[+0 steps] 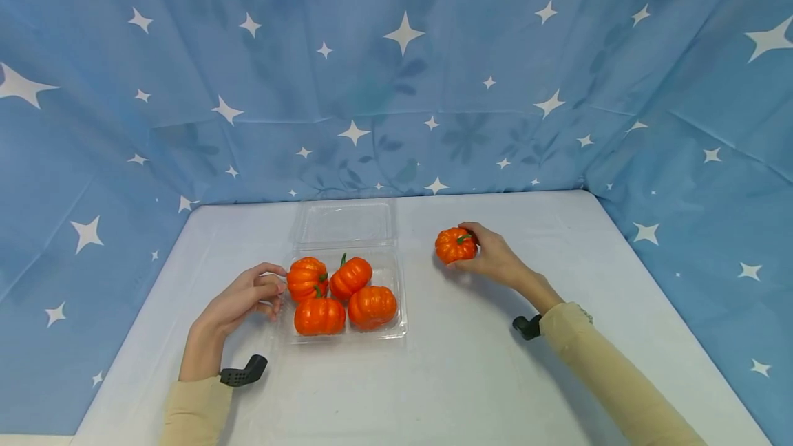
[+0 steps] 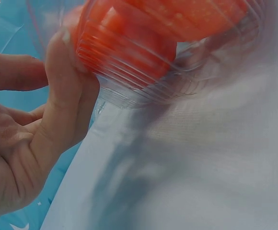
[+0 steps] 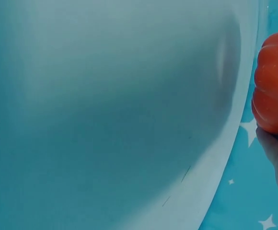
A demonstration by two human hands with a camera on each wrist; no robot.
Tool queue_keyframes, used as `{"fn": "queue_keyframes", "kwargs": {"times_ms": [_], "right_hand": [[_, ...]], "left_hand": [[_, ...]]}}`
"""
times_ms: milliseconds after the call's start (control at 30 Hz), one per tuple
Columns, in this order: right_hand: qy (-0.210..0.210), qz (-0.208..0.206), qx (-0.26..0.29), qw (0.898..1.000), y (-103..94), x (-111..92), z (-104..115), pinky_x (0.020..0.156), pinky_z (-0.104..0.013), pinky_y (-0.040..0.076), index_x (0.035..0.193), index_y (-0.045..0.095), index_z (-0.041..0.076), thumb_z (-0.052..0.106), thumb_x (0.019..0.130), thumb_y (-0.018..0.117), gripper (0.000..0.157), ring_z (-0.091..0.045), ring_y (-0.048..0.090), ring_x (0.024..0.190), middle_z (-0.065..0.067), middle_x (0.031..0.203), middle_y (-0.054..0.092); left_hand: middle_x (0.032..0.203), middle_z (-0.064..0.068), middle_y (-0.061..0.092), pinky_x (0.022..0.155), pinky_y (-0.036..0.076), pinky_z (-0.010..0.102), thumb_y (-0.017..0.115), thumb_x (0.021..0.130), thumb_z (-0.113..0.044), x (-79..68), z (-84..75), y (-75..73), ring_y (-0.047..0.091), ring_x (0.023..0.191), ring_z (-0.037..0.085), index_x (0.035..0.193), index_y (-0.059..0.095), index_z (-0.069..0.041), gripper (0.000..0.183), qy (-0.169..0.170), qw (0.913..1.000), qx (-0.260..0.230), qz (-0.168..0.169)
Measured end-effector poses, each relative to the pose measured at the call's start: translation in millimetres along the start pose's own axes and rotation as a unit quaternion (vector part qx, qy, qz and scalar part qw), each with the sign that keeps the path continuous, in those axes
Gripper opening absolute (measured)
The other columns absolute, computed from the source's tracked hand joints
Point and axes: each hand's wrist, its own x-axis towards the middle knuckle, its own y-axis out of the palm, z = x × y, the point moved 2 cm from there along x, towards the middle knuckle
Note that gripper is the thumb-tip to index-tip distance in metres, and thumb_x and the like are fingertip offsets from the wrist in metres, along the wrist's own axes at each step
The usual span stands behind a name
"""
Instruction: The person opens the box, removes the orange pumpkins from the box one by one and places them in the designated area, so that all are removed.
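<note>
My right hand (image 1: 489, 253) grips a small orange pumpkin (image 1: 454, 246) with a green stem, over the table to the right of the clear plastic clamshell box (image 1: 401, 325). In the right wrist view the same pumpkin (image 3: 275, 86) shows at the right edge, fingers around its side. Several similar pumpkins (image 1: 372, 307) sit together in the box. At the box's left side, my left hand (image 1: 250, 294) rests its fingertips against the edge, beside the upper-left pumpkin (image 1: 306, 279). The left wrist view shows a finger (image 2: 64, 86) along the ribbed plastic wall (image 2: 134, 93).
The box's lid (image 1: 347, 222) lies folded back, toward the far edge of the white table (image 1: 446, 377). A blue curtain (image 1: 396, 88) with white stars hangs behind and along both sides. Each wrist carries a black camera mount (image 1: 244, 372).
</note>
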Motion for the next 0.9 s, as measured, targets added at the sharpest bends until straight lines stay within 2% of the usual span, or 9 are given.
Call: {"fn": "queue_keyframes", "kwargs": {"times_ms": [300, 633, 900], "right_hand": [[0.020, -0.006, -0.005, 1.000, -1.8, 9, -12, 0.108, -0.056, 0.049, 0.146, 0.043, -0.004, 0.030, 0.079, 0.090, 0.088, -0.040, 0.056, 0.127, -0.024, 0.141, 0.056], [0.056, -0.002, -0.007, 0.998, -4.5, 15, -17, 0.113, -0.057, 0.044, 0.148, 0.039, -0.004, 0.031, 0.081, 0.089, 0.091, -0.042, 0.051, 0.132, -0.026, 0.146, 0.051], [0.065, -0.009, -0.028, 0.997, -4.7, 23, -23, 0.113, -0.059, 0.043, 0.149, 0.039, -0.005, 0.034, 0.083, 0.087, 0.091, -0.044, 0.051, 0.132, -0.028, 0.147, 0.049]], "left_hand": [[0.079, 0.007, 0.060, 0.061, 0.061, 0.035, 0.053, 0.103, -0.005, 0.3, -0.4, -0.1, 0.061, 0.063, 0.017, 0.132, 0.036, 0.008, 0.036, 0.006, 0.9999, -0.005, 0.008], [0.080, 0.007, 0.059, 0.060, 0.060, 0.033, 0.052, 0.103, -0.005, 0.3, -0.4, 0.0, 0.061, 0.064, 0.017, 0.132, 0.035, 0.010, 0.037, 0.007, 0.9998, -0.007, 0.016], [0.079, 0.005, 0.061, 0.060, 0.060, 0.032, 0.053, 0.103, -0.006, -0.1, -0.9, 0.7, 0.061, 0.063, 0.016, 0.131, 0.035, 0.009, 0.036, 0.009, 0.9998, -0.008, 0.016]]}}
